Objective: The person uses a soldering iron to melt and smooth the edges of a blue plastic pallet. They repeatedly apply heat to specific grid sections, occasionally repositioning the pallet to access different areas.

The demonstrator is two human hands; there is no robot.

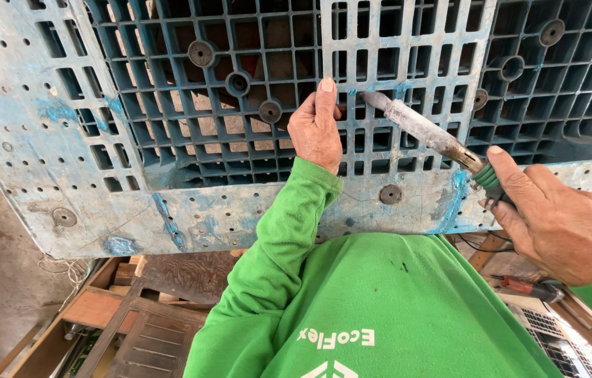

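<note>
A worn blue plastic pallet [170, 140] with a grid of square openings fills the upper view. My left hand [317, 126] rests on its grid, fingers curled into the ribs near the middle. My right hand [562, 224] grips the green handle of a soldering-iron-like tool [429, 133]. The tool's flat, residue-coated metal tip touches a rib of the pallet just right of my left thumb. Both arms wear green sleeves.
Round plastic plugs [202, 53] dot the grid. Blue melted patches mark the pallet's pale solid rim [450, 203]. Below lie wooden frames and boards [135, 315], a dusty concrete floor at left, and a red-handled tool [520, 285] with cables at right.
</note>
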